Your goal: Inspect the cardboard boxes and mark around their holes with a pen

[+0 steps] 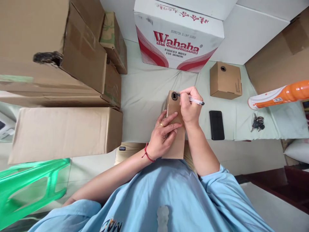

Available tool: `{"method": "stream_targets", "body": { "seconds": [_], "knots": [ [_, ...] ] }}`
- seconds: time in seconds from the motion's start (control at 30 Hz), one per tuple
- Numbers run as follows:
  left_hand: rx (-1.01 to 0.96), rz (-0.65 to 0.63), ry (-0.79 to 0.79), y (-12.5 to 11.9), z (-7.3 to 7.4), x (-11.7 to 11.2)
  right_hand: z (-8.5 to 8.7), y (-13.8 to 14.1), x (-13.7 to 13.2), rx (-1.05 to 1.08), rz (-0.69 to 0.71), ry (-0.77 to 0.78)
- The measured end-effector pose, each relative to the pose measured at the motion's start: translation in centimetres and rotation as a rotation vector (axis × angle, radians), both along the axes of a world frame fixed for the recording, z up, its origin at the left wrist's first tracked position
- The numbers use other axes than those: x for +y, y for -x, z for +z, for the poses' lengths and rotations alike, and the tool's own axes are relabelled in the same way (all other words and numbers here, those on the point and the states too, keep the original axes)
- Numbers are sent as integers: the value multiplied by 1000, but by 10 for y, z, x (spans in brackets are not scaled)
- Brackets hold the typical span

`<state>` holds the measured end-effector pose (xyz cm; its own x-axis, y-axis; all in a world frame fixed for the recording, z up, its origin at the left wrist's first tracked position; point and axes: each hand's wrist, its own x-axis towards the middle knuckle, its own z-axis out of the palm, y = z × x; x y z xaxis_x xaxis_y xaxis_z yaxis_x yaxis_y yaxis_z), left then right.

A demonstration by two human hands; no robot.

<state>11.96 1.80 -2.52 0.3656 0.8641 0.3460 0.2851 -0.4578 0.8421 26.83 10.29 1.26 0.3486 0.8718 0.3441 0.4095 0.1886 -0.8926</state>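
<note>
A long, narrow cardboard box (177, 146) lies in front of me, its near end close to my shirt. Near its far end is a dark ring-shaped mark (174, 96) with a black centre. My right hand (190, 104) grips a pen (196, 101) with a pale barrel and dark end, the tip at the edge of that mark. Flat on the box rests my left hand (166, 132), fingers spread, a ring on one finger and a red cord at the wrist.
Cardboard boxes (65, 129) are stacked at left above a green stool (36, 183). A white Wahaha carton (178, 42) stands behind. To the right are a small box (225, 80), a black phone (216, 125), keys (258, 122) and an orange bottle (280, 95).
</note>
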Motion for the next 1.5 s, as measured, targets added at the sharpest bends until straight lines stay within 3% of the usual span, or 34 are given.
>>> {"method": "stream_targets", "body": {
  "seconds": [0.53,0.93,1.5],
  "knots": [
    [-19,-15,48,0,2,1,5,1,0,-78,17,109],
    [-5,-18,41,0,3,1,3,-2,0,-43,71,52],
    [6,-11,51,0,2,1,3,-2,-3,-43,50,94]
  ]
}}
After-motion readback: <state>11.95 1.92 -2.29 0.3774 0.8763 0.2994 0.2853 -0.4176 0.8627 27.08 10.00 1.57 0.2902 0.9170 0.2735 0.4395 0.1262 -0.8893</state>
